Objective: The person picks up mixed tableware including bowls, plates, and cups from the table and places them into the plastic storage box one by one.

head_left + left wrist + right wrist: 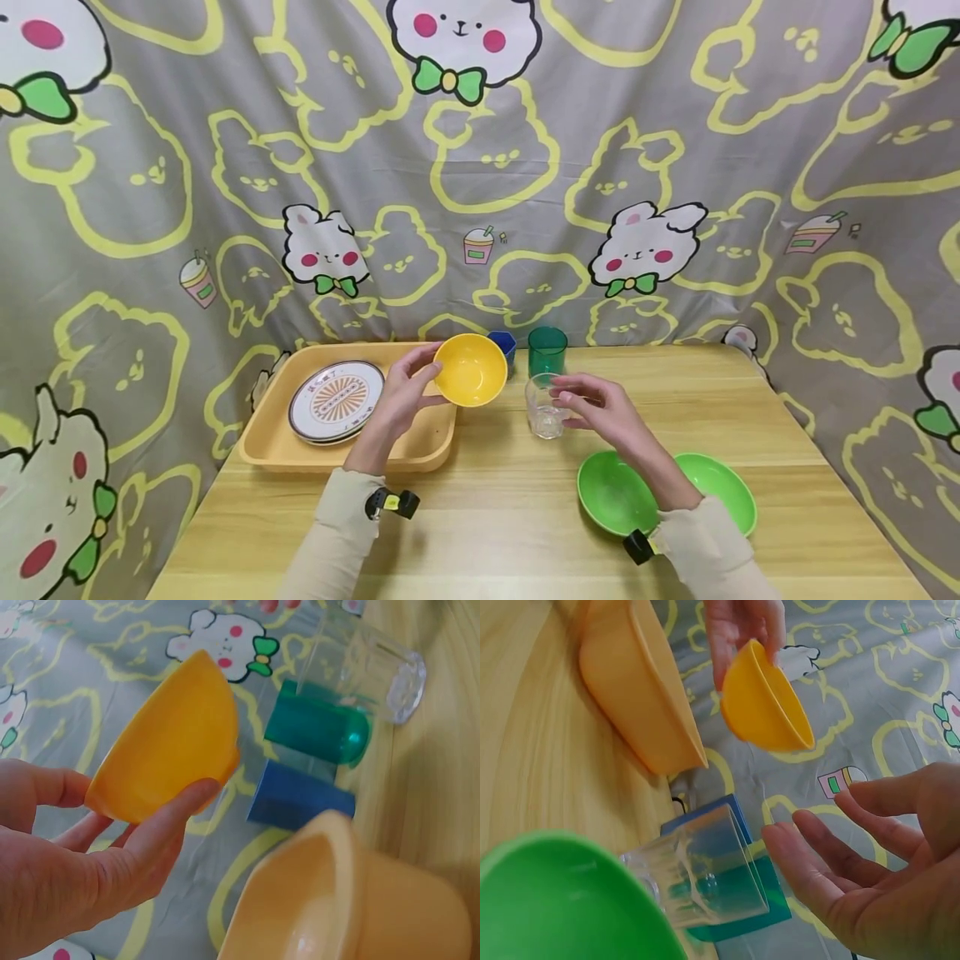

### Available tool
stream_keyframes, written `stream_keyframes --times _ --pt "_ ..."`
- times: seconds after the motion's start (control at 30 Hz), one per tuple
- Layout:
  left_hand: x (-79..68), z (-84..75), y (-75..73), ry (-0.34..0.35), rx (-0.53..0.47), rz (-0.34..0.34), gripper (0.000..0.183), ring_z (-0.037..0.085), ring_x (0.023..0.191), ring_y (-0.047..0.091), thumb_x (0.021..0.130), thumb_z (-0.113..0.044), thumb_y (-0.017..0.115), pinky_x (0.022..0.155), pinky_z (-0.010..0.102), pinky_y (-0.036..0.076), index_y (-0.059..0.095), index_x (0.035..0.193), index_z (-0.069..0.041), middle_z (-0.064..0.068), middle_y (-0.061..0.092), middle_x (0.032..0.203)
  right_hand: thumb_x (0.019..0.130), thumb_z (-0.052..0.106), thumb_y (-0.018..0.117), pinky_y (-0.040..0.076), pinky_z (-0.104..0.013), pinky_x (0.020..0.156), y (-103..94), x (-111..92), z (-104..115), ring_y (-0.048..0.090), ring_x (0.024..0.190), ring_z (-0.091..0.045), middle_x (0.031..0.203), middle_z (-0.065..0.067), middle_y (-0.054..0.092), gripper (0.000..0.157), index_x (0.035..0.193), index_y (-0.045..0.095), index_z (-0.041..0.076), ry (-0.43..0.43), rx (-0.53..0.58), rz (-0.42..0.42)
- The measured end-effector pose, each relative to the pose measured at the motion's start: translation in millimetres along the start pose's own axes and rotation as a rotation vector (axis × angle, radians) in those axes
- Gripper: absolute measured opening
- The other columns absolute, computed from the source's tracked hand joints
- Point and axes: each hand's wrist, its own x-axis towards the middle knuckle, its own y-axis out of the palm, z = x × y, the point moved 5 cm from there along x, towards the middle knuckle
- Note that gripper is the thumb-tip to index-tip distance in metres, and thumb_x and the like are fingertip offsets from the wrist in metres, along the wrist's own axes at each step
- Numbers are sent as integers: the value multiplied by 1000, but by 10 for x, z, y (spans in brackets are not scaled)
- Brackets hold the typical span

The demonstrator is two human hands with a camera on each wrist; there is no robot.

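My left hand grips a small yellow bowl at its left side, the thumb on one side and fingers on the other. The bowl is held up near the right edge of the orange tray, its inside facing the head camera. My right hand holds nothing; its fingers are spread and loosely bent, close to the rim of a clear glass. That glass stands upright on the table. Behind it are a green tumbler and a blue cup, the blue one partly hidden by the bowl in the head view.
White plates with a printed pattern lie stacked in the tray at the left. Two green bowls sit at the front right, partly under my right forearm. A patterned grey curtain hangs behind the wooden table.
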Motion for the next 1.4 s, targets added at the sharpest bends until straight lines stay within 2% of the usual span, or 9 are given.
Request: stream_keyframes --times 0.17,0.3,0.6,0.83,1.03,1.13,1.2,1.27,1.4 --pt "8 -19 -141 -15 5 -35 40 34 123 52 105 -4 53 78 51 62 52 145 -2 18 48 141 103 9 62 59 -51 91 -72 -68 10 64 114 -38 126 -27 65 31 129 62 -8 -10 -85 51" --pt "21 -15 -260 -25 23 -66 41 31 120 52 105 -6 52 78 49 63 51 146 -1 19 48 140 103 9 62 61 -42 86 -136 -122 -14 66 108 -28 123 -27 66 28 125 64 -8 -14 -164 94" --pt "57 66 -478 -65 30 -123 42 33 117 54 105 -4 50 78 46 63 49 147 0 20 47 142 102 10 63 61 -32 79 -301 -198 -92 68 102 -23 117 -19 70 26 122 66 -7 -30 -289 106" --pt "87 133 -610 -130 -25 -165 46 33 118 53 104 -2 47 80 48 62 42 150 0 19 43 142 99 6 66 58 -26 80 -393 -240 -187 69 99 -29 112 -18 72 19 114 71 -4 -57 -433 121" --pt "153 260 -748 -246 -149 -215 52 13 87 56 103 1 45 88 55 58 36 153 -2 17 41 140 97 3 67 59 -31 85 -415 -241 -236 68 99 -29 109 -19 72 17 112 71 -5 -65 -511 167" --pt "173 302 -783 -284 -192 -232 52 9 79 57 103 0 44 92 57 54 35 154 -2 18 40 140 96 0 67 60 -33 84 -405 -244 -253 69 98 -30 108 -21 71 16 110 71 -6 -84 -515 200" --pt "184 328 -793 -311 -226 -241 52 14 87 58 104 0 44 94 58 52 34 155 -3 18 39 142 95 -1 68 61 -34 83 -398 -250 -264 69 97 -31 107 -22 71 15 109 71 -7 -97 -516 225" --pt "190 348 -796 -337 -262 -238 53 25 111 58 105 0 43 95 58 51 32 157 -3 19 36 147 95 -1 68 61 -34 82 -394 -255 -278 70 97 -31 106 -22 72 15 108 71 -8 -105 -519 252" --pt "202 379 -794 -383 -346 -213 59 40 141 34 106 1 40 97 59 48 23 162 -5 22 24 157 95 -1 67 60 -30 81 -405 -259 -328 69 95 -29 104 -20 72 16 109 70 -9 -79 -525 299"
